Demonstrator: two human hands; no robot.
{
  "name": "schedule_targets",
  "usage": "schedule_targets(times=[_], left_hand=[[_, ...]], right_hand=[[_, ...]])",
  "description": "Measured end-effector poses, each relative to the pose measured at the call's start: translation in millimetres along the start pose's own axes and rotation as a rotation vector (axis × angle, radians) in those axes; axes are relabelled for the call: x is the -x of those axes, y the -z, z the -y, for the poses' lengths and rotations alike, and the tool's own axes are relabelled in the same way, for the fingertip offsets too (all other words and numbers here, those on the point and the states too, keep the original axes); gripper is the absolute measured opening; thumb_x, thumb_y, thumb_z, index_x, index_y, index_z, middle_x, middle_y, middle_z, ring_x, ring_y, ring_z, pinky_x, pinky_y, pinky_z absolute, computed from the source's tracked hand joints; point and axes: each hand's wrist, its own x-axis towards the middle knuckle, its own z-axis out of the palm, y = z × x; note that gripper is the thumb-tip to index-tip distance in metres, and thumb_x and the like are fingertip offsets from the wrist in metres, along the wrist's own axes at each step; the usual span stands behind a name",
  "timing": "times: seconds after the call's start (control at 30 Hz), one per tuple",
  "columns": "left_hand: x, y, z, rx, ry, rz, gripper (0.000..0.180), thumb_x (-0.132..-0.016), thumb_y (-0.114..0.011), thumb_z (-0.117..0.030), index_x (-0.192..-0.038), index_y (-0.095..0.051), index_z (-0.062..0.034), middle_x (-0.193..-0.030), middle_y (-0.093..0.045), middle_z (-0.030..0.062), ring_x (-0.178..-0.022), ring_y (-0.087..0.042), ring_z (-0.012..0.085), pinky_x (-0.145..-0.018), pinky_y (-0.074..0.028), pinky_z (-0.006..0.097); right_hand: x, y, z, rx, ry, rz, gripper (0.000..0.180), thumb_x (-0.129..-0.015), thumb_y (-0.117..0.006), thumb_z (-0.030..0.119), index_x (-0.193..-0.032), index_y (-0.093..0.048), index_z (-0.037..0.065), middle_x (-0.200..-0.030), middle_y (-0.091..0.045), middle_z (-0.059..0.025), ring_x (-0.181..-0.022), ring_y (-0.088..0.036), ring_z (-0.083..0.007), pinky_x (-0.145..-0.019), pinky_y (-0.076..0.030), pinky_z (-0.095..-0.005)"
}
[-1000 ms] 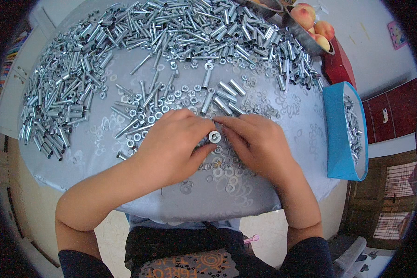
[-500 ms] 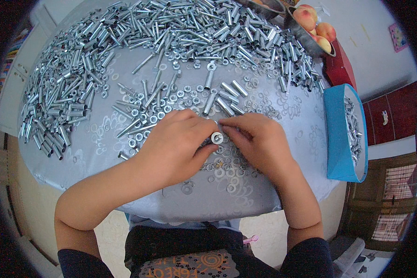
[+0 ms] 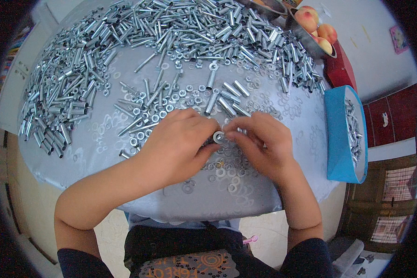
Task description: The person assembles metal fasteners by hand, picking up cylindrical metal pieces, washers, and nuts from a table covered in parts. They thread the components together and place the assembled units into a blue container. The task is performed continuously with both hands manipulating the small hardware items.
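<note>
My left hand (image 3: 178,143) is closed around a metal fastener, probably a bolt, mostly hidden in the fist. A round washer (image 3: 218,137) shows at its end, beside my thumb and forefinger. My right hand (image 3: 266,143) has its thumb and forefinger together at that washer; whatever they pinch is too small to make out. Loose flat washers (image 3: 231,173) lie on the cloth below the hands. Just beyond them are several metal sleeves (image 3: 227,105), with nuts (image 3: 155,119) and bolts (image 3: 146,88) to the left.
A large heap of bolts and sleeves (image 3: 171,28) curves along the far and left sides of the grey-clothed table (image 3: 171,201). At the right edge stands a blue fabric box (image 3: 340,139) holding metal parts. Peaches (image 3: 306,21) sit in a metal bowl (image 3: 301,34) at the far right.
My right fingertips have shifted slightly right and down, close against the washer end. The washer is turned a little differently. My left hand stays almost where it was.
</note>
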Motion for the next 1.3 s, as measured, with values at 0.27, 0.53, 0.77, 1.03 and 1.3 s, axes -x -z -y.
schedule_targets(times=[0.27,0.53,0.77,1.03,1.3], left_hand=[[-1.1,-4.1,-0.7,0.024,-0.027,-0.107,0.019,-0.07,-0.065,-0.012,-0.085,-0.056,-0.004,-0.075,-0.058,0.0133,-0.078,-0.055,0.0324,-0.071,-0.042,0.042],[-0.5,-4.4,-0.4,0.009,-0.001,-0.07,0.021,-0.073,-0.065,-0.014,-0.089,-0.057,-0.0035,-0.08,-0.058,0.0139,-0.081,-0.055,0.033,-0.073,-0.042,0.043],[-0.9,-1.8,0.0,0.002,0.046,0.01,0.025,-0.075,-0.065,-0.017,-0.095,-0.058,-0.0032,-0.088,-0.06,0.0141,-0.086,-0.055,0.0335,-0.077,-0.043,0.043],[-2.6,-2.3,0.4,0.017,0.047,0.012,0.024,-0.077,-0.064,-0.02,-0.093,-0.058,-0.0032,-0.085,-0.059,0.014,-0.084,-0.055,0.0336,-0.076,-0.042,0.043],[-1.3,-3.4,1.0,0.001,0.022,-0.014,0.027,-0.076,-0.066,-0.02,-0.095,-0.058,-0.0032,-0.084,-0.059,0.0135,-0.083,-0.055,0.033,-0.075,-0.043,0.042]], right_hand=[[1.2,-2.6,-4.7,0.006,0.188,0.05,0.012,-0.075,-0.067,0.014,-0.085,-0.063,0.009,-0.067,-0.055,-0.0081,-0.061,-0.055,-0.0284,-0.055,-0.044,-0.0392],[1.1,-0.6,-1.9,0.006,0.182,0.003,0.012,-0.075,-0.067,0.012,-0.086,-0.063,0.008,-0.071,-0.059,-0.0087,-0.065,-0.058,-0.028,-0.057,-0.046,-0.0379],[1.2,1.4,-2.7,0.005,0.146,0.017,0.013,-0.075,-0.067,0.011,-0.087,-0.064,0.007,-0.078,-0.063,-0.0091,-0.069,-0.061,-0.0279,-0.061,-0.048,-0.0371],[0.6,1.1,-4.2,0.007,0.139,0.01,0.014,-0.075,-0.066,0.01,-0.088,-0.064,0.007,-0.076,-0.062,-0.0094,-0.069,-0.06,-0.0273,-0.061,-0.047,-0.0367],[1.3,0.3,-2.4,0.029,0.102,-0.003,0.016,-0.076,-0.067,0.012,-0.091,-0.063,0.006,-0.078,-0.063,-0.0107,-0.07,-0.061,-0.0287,-0.061,-0.048,-0.0371]])
